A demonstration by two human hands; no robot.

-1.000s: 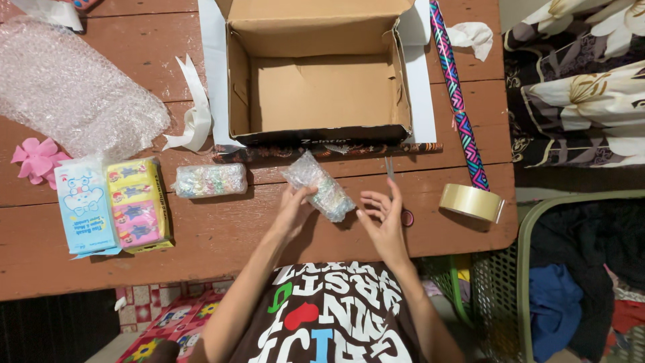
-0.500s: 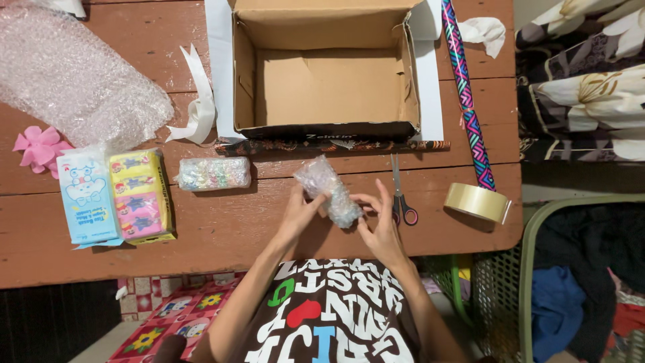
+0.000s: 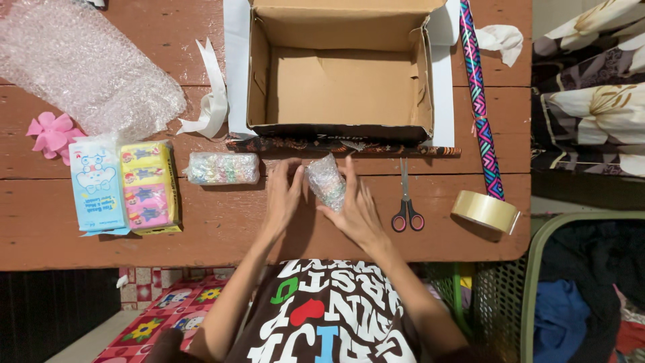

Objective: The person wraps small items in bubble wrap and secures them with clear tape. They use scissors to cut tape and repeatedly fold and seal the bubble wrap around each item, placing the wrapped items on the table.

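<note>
Between both hands (image 3: 316, 202): bubble-wrapped bundle (image 3: 326, 181); cardboard box (image 3: 342, 74) behind

Your head view is evenly lit from above, warm cast, exposure fine. Shadows are soft and short: one under your hands (image 3: 322, 198), one inside the near wall of the cardboard box (image 3: 339, 67). Mild glare on the bubble wrap sheet (image 3: 84, 64) and tape roll (image 3: 485, 210). Focus sharp across the wooden table (image 3: 201, 235); floor at lower left dim. Slight wide-angle bend at edges.
</note>
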